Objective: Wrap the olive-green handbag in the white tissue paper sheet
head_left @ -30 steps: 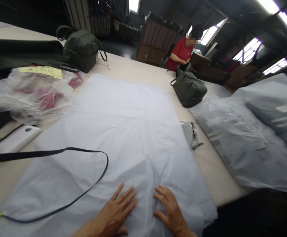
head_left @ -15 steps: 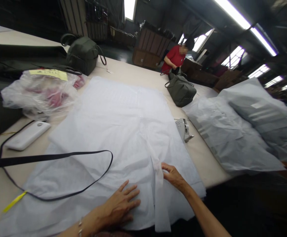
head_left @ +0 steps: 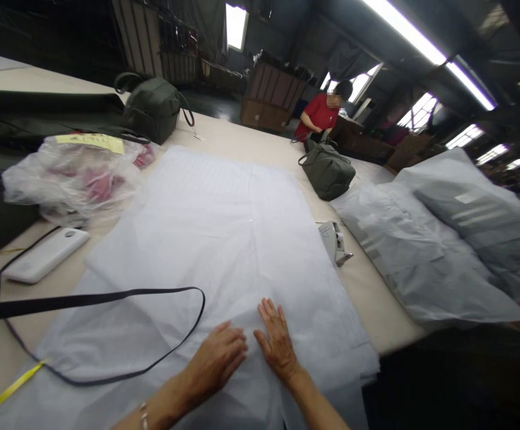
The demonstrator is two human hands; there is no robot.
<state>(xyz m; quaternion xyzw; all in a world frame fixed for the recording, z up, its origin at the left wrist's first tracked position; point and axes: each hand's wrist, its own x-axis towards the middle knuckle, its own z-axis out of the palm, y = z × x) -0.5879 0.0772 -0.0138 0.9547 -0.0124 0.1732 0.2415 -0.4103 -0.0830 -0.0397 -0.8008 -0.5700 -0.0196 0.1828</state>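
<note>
White, thin sheets (head_left: 188,209) lie stacked over the table in front of me, slightly wrinkled. My right hand (head_left: 279,343) rests flat on them near the lower middle, fingers stretched out and holding nothing. Just left of it is my left hand (head_left: 219,358), its fingers bent and loosely together over the sheets; whether it pinches anything is hidden. A bracelet circles the left wrist. A black cord (head_left: 165,291) loops across the left part of the sheets.
On the left are a white device (head_left: 47,255), a plastic bundle (head_left: 85,179) and a dark green bag (head_left: 152,107). To the right lie a grey tape dispenser-like object (head_left: 332,242), bagged items (head_left: 412,251) and another green bag (head_left: 326,170). A person (head_left: 320,113) in red stands beyond.
My right hand has let go of the sheet's folded strip and moved left, now flat with fingers spread. The strip lies smoother. My left hand's fingers have drawn together.
</note>
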